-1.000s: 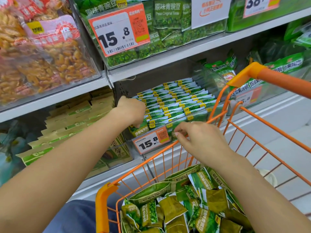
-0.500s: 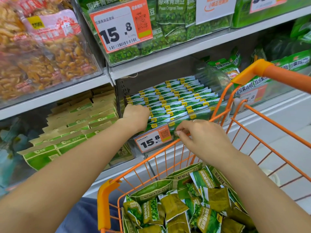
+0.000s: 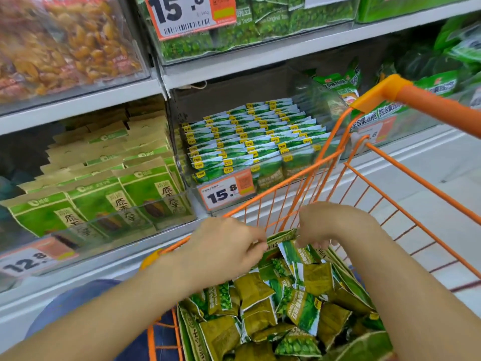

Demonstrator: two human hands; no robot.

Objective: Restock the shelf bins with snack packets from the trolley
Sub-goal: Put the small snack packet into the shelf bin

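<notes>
Now both hands are reaching into the trolley [image 3: 390, 201]: the left hand [image 3: 223, 252] and right hand [image 3: 335, 225] are apparently pinching snack packets [image 3: 294, 252] (fingertips hidden) near its far edge.

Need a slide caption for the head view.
Both hands, left and right, reach into the trolley for packets.

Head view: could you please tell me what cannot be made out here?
- Left hand and right hand: the fingertips curl out of sight among the snack packets, so the grip is unclear.
- Upper price tag: cut off by the top edge.
- Trolley: its floor is buried under packets.
</notes>
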